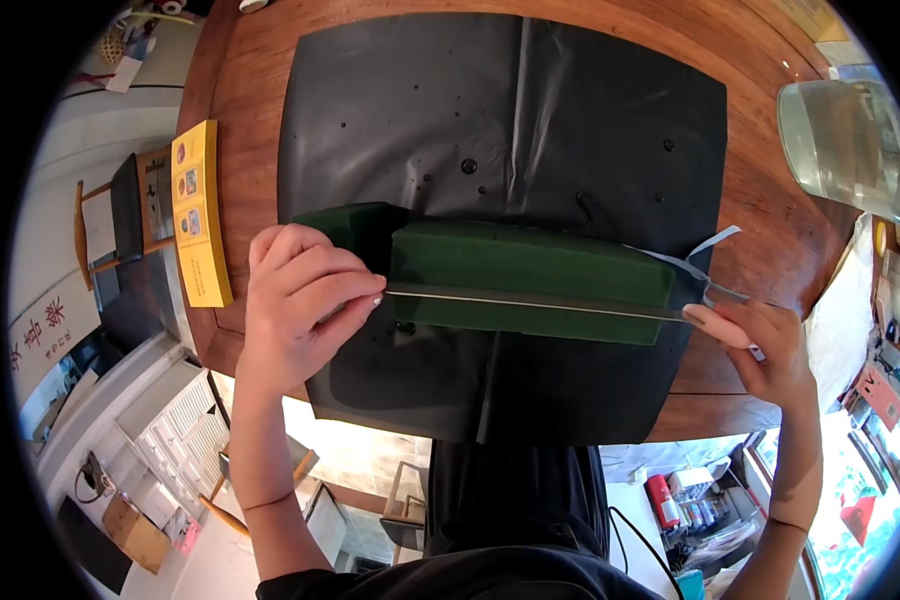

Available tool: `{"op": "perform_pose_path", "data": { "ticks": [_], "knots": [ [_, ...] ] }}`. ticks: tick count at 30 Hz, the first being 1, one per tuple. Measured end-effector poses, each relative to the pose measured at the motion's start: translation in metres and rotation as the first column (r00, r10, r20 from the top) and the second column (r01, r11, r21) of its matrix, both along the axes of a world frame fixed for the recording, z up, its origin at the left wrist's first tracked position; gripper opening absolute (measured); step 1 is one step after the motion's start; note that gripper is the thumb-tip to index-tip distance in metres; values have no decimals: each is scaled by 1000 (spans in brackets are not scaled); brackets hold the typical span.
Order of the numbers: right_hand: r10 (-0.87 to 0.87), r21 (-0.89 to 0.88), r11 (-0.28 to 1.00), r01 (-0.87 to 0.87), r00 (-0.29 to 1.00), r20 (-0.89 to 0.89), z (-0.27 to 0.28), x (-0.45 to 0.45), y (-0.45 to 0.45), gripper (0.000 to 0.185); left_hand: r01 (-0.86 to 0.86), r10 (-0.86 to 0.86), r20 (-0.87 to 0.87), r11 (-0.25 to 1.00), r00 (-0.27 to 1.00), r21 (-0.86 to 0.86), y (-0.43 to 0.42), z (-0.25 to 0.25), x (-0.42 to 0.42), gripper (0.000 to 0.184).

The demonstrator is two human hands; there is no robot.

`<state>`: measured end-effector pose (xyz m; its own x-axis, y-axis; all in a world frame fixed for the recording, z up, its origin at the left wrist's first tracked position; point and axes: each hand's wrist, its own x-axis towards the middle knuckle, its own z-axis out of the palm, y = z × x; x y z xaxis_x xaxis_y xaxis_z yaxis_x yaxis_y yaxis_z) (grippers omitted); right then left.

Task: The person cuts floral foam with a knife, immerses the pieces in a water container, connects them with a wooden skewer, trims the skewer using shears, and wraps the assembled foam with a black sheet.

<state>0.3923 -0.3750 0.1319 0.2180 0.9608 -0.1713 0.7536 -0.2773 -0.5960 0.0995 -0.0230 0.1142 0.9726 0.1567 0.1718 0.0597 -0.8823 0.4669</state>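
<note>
A round-edged wooden tabletop (255, 90) fills most of the view, its brown boards showing around a black sheet (540, 190). The sheet lies spread over the middle, with a crease running down it from the far edge toward the person.

On the nearer half of the sheet lies a long green block (530, 260), set roughly crosswise in front of the person, between the two hands. At the far right of the tabletop is a clear glass vase (850, 145), well apart from the block. On the left edge lies a yellow box (199, 215) with small pictures printed on it. A darker green block (348, 222) sits at the left end of the long one, partly hidden behind the left hand.

The left hand (305, 300) pinches one end of a thin strip (530, 299) between thumb and fingers, just left of the long block. The right hand (765, 340) grips the other end, thumb stretched along it and fingers bent in. The strip runs straight across the block's near side; from this angle I can't be sure whether it touches.

A grey ribbon (717, 240) curls up beside the right hand. Small water drops (468, 166) dot the sheet.
</note>
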Motion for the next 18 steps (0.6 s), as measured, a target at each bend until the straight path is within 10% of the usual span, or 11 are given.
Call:
{"op": "perform_pose_path", "data": {
  "ticks": [6, 18],
  "knots": [
    [5, -4, 1000, -5, 1000, -6, 2, 1, 3, 35, -253, 207, -145, 795, 968, -552, 2, 0, -2, 21],
    [45, 6, 999, -45, 998, 42, 1, 1, 0, 30, -318, 28, -463, 764, 886, -562, 5, 18, 24, 12]
  ]
}}
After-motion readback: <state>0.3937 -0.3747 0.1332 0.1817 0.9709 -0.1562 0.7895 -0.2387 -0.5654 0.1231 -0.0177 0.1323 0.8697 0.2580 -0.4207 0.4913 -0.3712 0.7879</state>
